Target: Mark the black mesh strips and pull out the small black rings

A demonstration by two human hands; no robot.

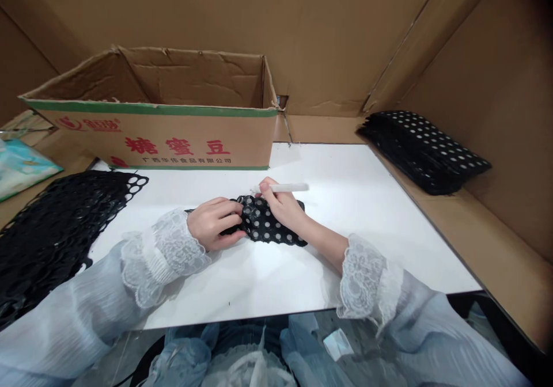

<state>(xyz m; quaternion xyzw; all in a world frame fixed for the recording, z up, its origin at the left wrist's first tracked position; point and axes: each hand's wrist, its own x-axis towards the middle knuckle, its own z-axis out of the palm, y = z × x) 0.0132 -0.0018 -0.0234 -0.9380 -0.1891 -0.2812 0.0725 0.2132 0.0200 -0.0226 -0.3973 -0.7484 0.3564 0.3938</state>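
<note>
1. Hands meet at the middle of the white table (354,203). The left hand (213,223) has its fingers curled shut on the left end of a small black perforated piece (270,226), which lies on the table between both hands.
2. The right hand (283,205) rests on top of the piece, fingers closed round a white stick (287,188); whether it is a pen or a blade cannot be told.
3. For clean work, keep the piece pinned flat with the left hand, and keep the stick's tip clear of the holding fingers.
4. Black perforated sheets (64,220) lie at the left; a stack of like pieces (425,148) sits on the right ledge.
5. An open cardboard box (173,136) stands behind; cardboard walls (328,35) enclose the place.
</note>
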